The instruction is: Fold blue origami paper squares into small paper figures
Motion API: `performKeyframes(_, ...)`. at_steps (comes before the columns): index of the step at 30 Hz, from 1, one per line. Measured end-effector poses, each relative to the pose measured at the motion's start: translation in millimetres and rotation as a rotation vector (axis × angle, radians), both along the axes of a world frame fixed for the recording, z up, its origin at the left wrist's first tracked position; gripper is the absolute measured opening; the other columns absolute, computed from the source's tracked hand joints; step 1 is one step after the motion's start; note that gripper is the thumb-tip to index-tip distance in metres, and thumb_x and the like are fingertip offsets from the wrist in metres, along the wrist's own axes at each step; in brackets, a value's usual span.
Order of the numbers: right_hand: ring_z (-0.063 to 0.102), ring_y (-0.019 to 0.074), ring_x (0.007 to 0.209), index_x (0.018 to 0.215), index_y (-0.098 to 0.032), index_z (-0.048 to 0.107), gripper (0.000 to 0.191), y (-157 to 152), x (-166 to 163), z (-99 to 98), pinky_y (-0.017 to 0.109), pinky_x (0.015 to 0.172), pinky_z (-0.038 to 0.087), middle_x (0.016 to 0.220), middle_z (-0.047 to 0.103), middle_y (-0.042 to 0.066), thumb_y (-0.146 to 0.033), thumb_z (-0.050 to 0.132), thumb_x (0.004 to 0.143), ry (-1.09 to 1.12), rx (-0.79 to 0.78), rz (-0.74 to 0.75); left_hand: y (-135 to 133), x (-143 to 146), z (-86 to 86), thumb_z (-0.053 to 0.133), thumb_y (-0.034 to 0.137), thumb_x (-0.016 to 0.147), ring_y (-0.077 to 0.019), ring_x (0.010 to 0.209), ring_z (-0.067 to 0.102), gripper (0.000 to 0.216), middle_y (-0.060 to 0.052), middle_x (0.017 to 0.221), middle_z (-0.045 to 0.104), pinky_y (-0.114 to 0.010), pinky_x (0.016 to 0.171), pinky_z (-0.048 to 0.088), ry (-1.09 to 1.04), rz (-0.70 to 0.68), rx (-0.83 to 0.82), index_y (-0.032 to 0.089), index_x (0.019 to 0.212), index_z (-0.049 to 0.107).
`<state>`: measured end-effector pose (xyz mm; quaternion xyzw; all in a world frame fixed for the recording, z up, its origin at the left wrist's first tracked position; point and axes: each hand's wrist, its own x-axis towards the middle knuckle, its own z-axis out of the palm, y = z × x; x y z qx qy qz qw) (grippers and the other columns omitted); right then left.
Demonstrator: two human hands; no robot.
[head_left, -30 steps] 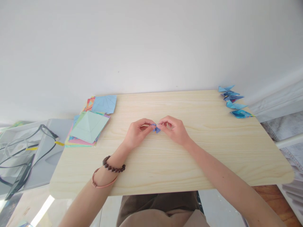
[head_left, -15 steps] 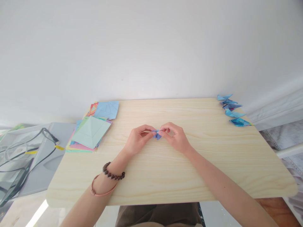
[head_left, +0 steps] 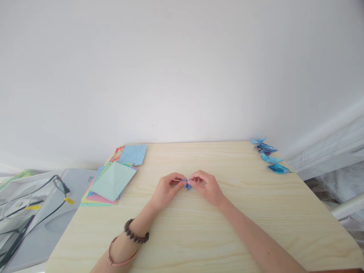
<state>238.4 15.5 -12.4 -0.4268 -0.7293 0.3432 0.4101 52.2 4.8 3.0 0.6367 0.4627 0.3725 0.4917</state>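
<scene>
I see the left hand and right hand close together, fingers pinched, both arms slanting in.

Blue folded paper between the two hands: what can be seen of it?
The blue folded paper is small and creased, violet-blue with a hint of yellow at its lower edge. The left hand pinches its left side, the right hand its right, and their fingertips hide much of its shape. It is near the middle of the wood-grain tabletop; whether it touches that surface is unclear.
</scene>
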Motion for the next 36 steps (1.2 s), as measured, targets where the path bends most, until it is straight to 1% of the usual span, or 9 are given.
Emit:
performKeyframes(4,0.056,0.0132,0.068,0.081,-0.022,0.061,0.010,0.7,0.6,-1.9,0.027,0.066,0.043,0.076,0.064,0.000,-0.031,0.059,0.079,-0.001,0.009,-0.013,0.0,0.3,-3.6,0.058,0.034,0.080,-0.0187,0.082,0.064,0.022,-0.008,0.088,0.067,-0.032,0.079,0.050,0.010,0.008,0.007,0.014,0.090,0.063)
performKeyframes(9,0.055,0.0121,0.067,0.082,-0.021,0.062,0.011,1.8,0.8,-2.2,0.026,0.066,0.044,0.077,0.064,0.000,-0.031,0.059,0.079,0.011,0.006,-0.008,1.5,0.7,-7.9,0.059,0.033,0.080,-0.0182,0.081,0.063,0.022,-0.008,0.088,0.067,-0.033,0.079,0.050,0.008,0.012,0.012,0.014,0.091,0.062)
performKeyframes(14,0.055,0.0122,0.067,0.085,-0.020,0.062,0.014,1.9,0.7,-1.7,0.026,0.064,0.044,0.078,0.064,0.000,-0.033,0.059,0.079,0.004,0.002,-0.007,0.7,2.0,-6.7,0.058,0.031,0.080,-0.0174,0.081,0.063,0.019,-0.007,0.086,0.067,-0.033,0.080,0.049,-0.015,0.009,0.029,0.014,0.089,0.061)
performKeyframes(18,0.056,0.0123,0.067,0.083,-0.021,0.063,0.011,1.3,1.2,-1.0,0.026,0.065,0.044,0.077,0.064,0.000,-0.031,0.058,0.080,-0.008,0.018,0.005,0.5,2.9,-5.6,0.059,0.031,0.079,-0.0177,0.080,0.063,0.019,-0.007,0.084,0.067,-0.033,0.079,0.049,-0.030,0.003,0.022,0.014,0.088,0.062)
performKeyframes(23,0.057,0.0136,0.069,0.083,-0.022,0.063,0.014,0.7,1.5,1.0,0.028,0.066,0.045,0.080,0.065,0.001,-0.034,0.057,0.081,-0.027,0.007,0.008,0.2,3.3,-5.7,0.061,0.031,0.077,-0.0183,0.079,0.063,0.019,-0.007,0.083,0.068,-0.033,0.079,0.049,-0.075,0.018,0.006,0.014,0.086,0.063)
performKeyframes(32,0.056,0.0123,0.067,0.082,-0.021,0.062,0.010,0.6,1.0,0.3,0.027,0.066,0.043,0.077,0.063,0.000,-0.031,0.058,0.080,-0.008,0.020,0.017,-0.7,4.2,-3.8,0.059,0.032,0.079,-0.0182,0.080,0.063,0.020,-0.007,0.085,0.067,-0.033,0.079,0.050,-0.023,0.014,0.017,0.014,0.088,0.062)
performKeyframes(36,0.055,0.0126,0.066,0.081,-0.022,0.062,0.012,0.5,1.1,1.5,0.027,0.065,0.044,0.076,0.063,0.000,-0.033,0.058,0.080,0.000,0.003,0.002,0.2,2.6,-5.9,0.059,0.031,0.080,-0.0177,0.078,0.063,0.020,-0.007,0.084,0.067,-0.033,0.077,0.050,-0.042,0.009,0.002,0.014,0.089,0.062)
